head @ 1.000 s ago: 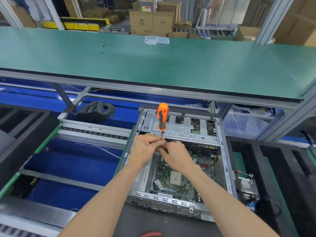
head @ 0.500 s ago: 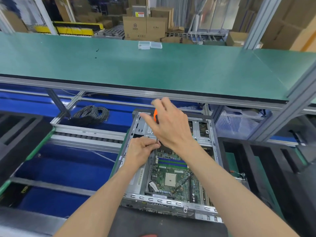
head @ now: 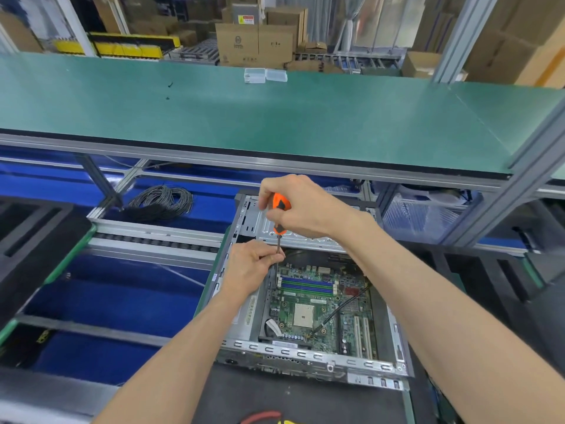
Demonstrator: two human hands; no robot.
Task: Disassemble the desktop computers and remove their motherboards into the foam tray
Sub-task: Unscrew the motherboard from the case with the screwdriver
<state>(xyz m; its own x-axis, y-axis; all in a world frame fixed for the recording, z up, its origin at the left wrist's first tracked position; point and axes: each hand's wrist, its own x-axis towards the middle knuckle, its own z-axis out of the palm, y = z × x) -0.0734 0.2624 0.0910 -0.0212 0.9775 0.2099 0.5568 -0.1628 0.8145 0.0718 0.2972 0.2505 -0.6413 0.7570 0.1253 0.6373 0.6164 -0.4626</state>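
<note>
Green motherboard (head: 318, 313) sits flat inside the open grey metal computer case (head: 305, 359) on the black mat. Right hand (head: 305, 206) wraps the orange-handled screwdriver (head: 280, 206), upright, tip at the board's far-left corner. Left hand (head: 250, 267) pinches the shaft. Coiled black cable (head: 162, 201) lies far left.

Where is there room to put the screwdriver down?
The wide green shelf is bare between the clear boxes at its far edge and its near metal rim. Inside the computer case it is crowded: motherboard, both hands, screwdriver.
</note>
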